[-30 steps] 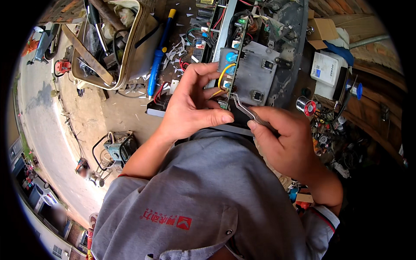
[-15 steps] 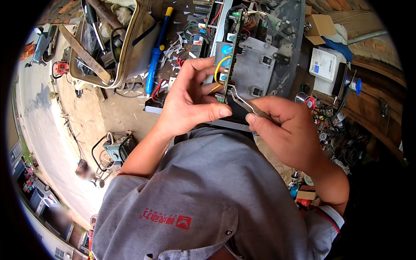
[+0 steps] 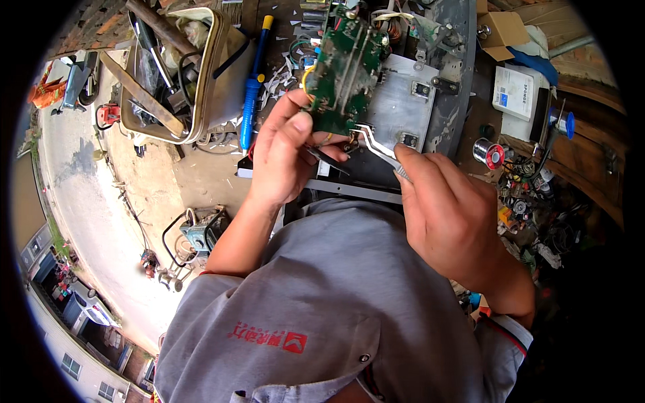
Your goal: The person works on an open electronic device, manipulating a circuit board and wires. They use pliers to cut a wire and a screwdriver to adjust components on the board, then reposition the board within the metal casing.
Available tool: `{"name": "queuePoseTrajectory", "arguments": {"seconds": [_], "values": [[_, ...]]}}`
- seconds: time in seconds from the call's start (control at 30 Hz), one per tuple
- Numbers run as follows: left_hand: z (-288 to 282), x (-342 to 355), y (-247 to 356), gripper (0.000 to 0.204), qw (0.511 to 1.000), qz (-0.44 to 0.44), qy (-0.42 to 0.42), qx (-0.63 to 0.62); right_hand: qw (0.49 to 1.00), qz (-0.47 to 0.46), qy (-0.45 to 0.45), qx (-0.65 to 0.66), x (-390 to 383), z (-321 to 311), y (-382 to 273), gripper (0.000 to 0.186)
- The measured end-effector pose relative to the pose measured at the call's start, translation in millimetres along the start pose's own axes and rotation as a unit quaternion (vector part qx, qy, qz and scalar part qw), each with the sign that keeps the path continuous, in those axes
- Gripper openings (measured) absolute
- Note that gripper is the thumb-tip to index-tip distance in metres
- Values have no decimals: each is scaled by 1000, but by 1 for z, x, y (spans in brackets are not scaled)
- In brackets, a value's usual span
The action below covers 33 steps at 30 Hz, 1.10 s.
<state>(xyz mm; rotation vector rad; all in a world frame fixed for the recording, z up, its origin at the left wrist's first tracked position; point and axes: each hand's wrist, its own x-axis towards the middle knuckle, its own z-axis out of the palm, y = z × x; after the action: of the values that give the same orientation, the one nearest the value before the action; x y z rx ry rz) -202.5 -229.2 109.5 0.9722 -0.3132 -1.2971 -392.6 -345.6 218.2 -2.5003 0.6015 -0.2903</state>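
My left hand [image 3: 285, 151] grips the lower left corner of a green circuit board [image 3: 344, 74], thumb on the face turned up toward me. That face shows solder tracks and grey smears. A yellow wire [image 3: 308, 82] loops out past the board's left edge. In my right hand [image 3: 447, 208] is a pair of bent-tip metal tweezers [image 3: 380, 149], pinched between thumb and fingers. Their tips are at the board's lower right corner; whether they grip anything there is too small to tell. Behind the board lies an opened metal chassis [image 3: 411, 94] with a grey plate.
At left stands a tool bin [image 3: 201, 114] full of tools, with a blue desoldering pump [image 3: 252, 101] beside it. To the right are a white box [image 3: 514, 93], a solder spool [image 3: 488, 154] and a blue-ended spool [image 3: 563, 125]. White scraps [image 3: 279, 84] litter the bench.
The board has turned from edge-on to show its soldered face. My left thumb has moved up onto it, and the tweezers have shifted slightly right with their tips still near its lower end.
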Motion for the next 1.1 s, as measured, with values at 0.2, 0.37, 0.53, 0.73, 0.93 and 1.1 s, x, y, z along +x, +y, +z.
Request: {"name": "queuePoseTrajectory", "arguments": {"seconds": [0.2, 0.37, 0.53, 0.73, 0.93, 1.1], "values": [[-2, 4, 9, 60, 996, -22, -57, -70, 964, 130, 29, 228, -6, -5, 8, 29], [0, 5, 12, 67, 990, -53, -38, -124, 965, 125, 47, 226, -8, 11, 16, 30], [-1, 5, 11, 69, 988, -51, -42, -139, 974, 77, 109, 183, -3, 31, 20, 27], [0, 6, 13, 69, 989, -57, -38, -128, 971, 77, 126, 186, 8, 35, 17, 21], [0, 2, 13, 70, 995, -35, -49, -75, 957, 118, 88, 251, 12, 34, 22, 16], [19, -9, 8, 79, 995, 22, -75, 69, 762, 193, 83, 612, -20, 31, 41, 30]]}}
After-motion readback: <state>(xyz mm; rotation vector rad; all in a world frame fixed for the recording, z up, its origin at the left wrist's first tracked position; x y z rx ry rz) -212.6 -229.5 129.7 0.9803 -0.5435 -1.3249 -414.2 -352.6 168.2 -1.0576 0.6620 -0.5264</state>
